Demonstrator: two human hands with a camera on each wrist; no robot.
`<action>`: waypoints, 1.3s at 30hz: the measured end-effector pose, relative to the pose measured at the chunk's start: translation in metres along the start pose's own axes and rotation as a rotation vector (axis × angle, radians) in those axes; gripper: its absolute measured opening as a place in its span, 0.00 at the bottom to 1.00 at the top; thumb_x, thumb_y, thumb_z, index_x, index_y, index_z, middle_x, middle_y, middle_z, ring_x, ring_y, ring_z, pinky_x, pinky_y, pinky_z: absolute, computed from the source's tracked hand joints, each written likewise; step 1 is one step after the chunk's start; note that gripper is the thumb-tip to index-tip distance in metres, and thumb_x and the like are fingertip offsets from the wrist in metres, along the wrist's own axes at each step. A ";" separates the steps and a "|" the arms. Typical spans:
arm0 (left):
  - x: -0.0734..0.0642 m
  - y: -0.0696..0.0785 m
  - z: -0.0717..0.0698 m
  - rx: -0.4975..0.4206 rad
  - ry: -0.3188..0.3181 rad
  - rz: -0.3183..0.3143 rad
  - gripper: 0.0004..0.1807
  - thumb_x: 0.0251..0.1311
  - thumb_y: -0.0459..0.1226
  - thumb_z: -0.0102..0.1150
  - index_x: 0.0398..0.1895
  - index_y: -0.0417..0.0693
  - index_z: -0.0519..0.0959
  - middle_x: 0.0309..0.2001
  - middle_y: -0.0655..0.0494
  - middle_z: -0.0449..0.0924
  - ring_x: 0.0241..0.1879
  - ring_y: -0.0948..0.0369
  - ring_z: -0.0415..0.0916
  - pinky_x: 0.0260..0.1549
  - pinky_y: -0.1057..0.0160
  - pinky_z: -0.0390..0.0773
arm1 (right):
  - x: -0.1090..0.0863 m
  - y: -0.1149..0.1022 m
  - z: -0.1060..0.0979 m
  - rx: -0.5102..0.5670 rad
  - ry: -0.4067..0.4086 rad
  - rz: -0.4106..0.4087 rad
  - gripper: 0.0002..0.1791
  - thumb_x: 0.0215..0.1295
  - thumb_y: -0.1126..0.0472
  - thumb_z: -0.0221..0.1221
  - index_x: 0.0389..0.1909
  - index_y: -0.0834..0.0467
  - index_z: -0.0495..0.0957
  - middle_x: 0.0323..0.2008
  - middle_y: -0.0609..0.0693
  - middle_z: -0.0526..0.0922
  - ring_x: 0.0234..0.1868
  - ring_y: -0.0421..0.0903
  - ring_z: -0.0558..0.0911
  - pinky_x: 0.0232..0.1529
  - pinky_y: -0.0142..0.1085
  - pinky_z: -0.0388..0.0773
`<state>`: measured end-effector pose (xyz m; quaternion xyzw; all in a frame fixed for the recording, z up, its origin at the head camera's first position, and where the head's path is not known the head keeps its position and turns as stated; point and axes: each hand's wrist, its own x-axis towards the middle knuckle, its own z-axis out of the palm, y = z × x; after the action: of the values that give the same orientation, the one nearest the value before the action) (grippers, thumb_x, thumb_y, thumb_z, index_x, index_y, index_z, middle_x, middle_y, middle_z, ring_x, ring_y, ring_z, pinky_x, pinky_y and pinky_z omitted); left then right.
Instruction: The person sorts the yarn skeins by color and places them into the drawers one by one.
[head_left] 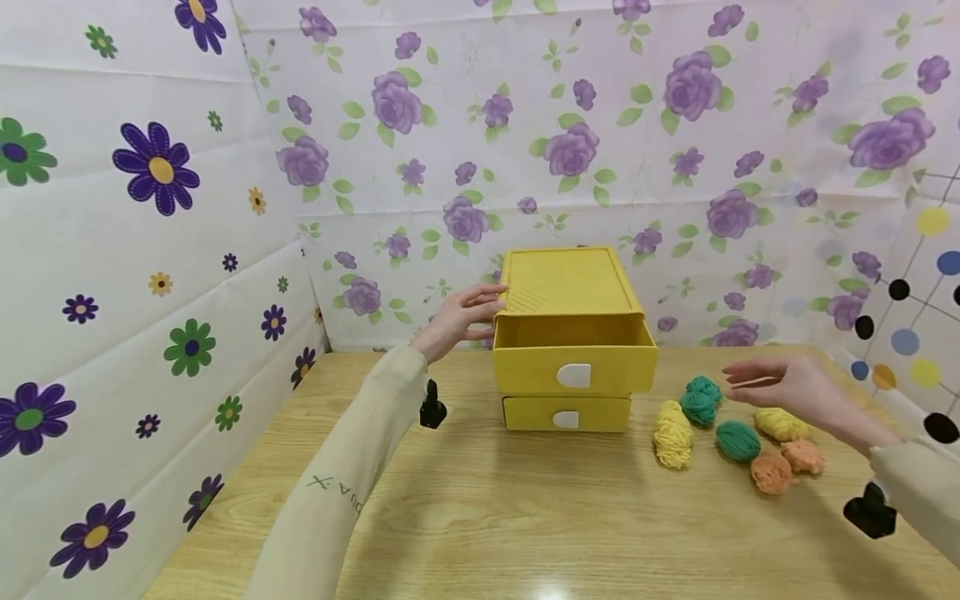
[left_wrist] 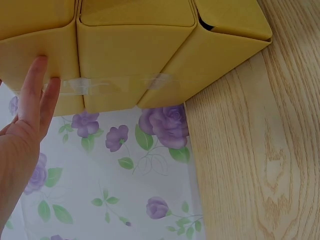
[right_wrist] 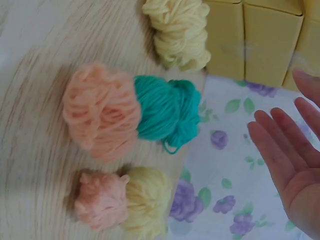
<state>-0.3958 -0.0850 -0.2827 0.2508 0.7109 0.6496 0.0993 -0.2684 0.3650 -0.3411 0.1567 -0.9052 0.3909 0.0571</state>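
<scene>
A yellow two-drawer box [head_left: 570, 283] stands at the back of the wooden table, its top drawer [head_left: 573, 350] pulled out and its lower drawer [head_left: 566, 412] closed. My left hand [head_left: 461, 317] rests with straight fingers [left_wrist: 37, 95] against the box's left side [left_wrist: 135, 65]. My right hand [head_left: 780, 385] hovers open, palm flat [right_wrist: 290, 150], just above several small yarn balls to the right of the box: yellow [head_left: 672, 433], teal [head_left: 701, 400], teal [head_left: 737, 440] and orange [head_left: 770, 472]. The right wrist view shows an orange ball [right_wrist: 100, 117] beside a teal ball [right_wrist: 167, 112]; the hand holds nothing.
The wooden table [head_left: 487, 517] is bare in front of the box. Flower-print sheets [head_left: 150, 250] wall it in at the left, back and right. Black wrist-camera mounts [head_left: 432, 410] sit on both forearms.
</scene>
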 end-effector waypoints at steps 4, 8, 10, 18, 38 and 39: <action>0.000 0.000 0.000 0.016 0.002 0.008 0.23 0.61 0.41 0.55 0.60 0.50 0.70 0.53 0.49 0.67 0.50 0.54 0.69 0.41 0.56 0.74 | -0.001 0.015 0.001 -0.006 -0.070 0.021 0.26 0.56 0.54 0.63 0.52 0.65 0.74 0.44 0.60 0.78 0.38 0.42 0.80 0.33 0.36 0.77; -0.001 0.001 0.000 0.017 0.013 0.013 0.22 0.62 0.41 0.55 0.60 0.51 0.70 0.53 0.49 0.67 0.50 0.54 0.69 0.41 0.56 0.74 | -0.002 0.026 0.002 0.037 -0.138 0.020 0.28 0.55 0.55 0.63 0.53 0.68 0.72 0.47 0.64 0.75 0.41 0.45 0.79 0.34 0.37 0.77; -0.001 0.002 0.001 0.018 0.020 0.012 0.22 0.62 0.40 0.55 0.60 0.51 0.70 0.53 0.49 0.67 0.49 0.54 0.70 0.41 0.56 0.75 | -0.003 0.031 0.003 0.031 -0.161 0.005 0.28 0.55 0.56 0.63 0.52 0.69 0.72 0.47 0.65 0.75 0.41 0.48 0.79 0.34 0.38 0.78; -0.001 0.002 0.005 0.022 0.002 0.009 0.22 0.62 0.40 0.54 0.61 0.49 0.69 0.54 0.48 0.66 0.50 0.53 0.69 0.43 0.52 0.73 | -0.009 0.049 0.008 0.098 -0.238 0.042 0.29 0.56 0.59 0.63 0.54 0.74 0.68 0.49 0.72 0.70 0.46 0.65 0.73 0.34 0.42 0.77; -0.003 0.002 0.002 0.013 -0.019 0.006 0.25 0.63 0.40 0.52 0.63 0.47 0.65 0.56 0.44 0.63 0.52 0.51 0.67 0.48 0.46 0.67 | -0.008 0.061 0.024 0.054 -0.244 0.013 0.31 0.51 0.60 0.66 0.51 0.76 0.69 0.47 0.72 0.71 0.44 0.66 0.73 0.33 0.36 0.77; -0.003 0.002 0.001 0.009 -0.018 0.004 0.25 0.63 0.40 0.53 0.63 0.47 0.65 0.56 0.44 0.63 0.52 0.51 0.67 0.48 0.46 0.67 | -0.007 0.061 0.025 0.034 -0.241 0.010 0.32 0.51 0.59 0.66 0.51 0.76 0.69 0.47 0.71 0.72 0.44 0.65 0.74 0.33 0.35 0.77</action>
<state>-0.3919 -0.0854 -0.2819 0.2585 0.7123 0.6444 0.1031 -0.2810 0.3878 -0.4024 0.1991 -0.8994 0.3849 -0.0565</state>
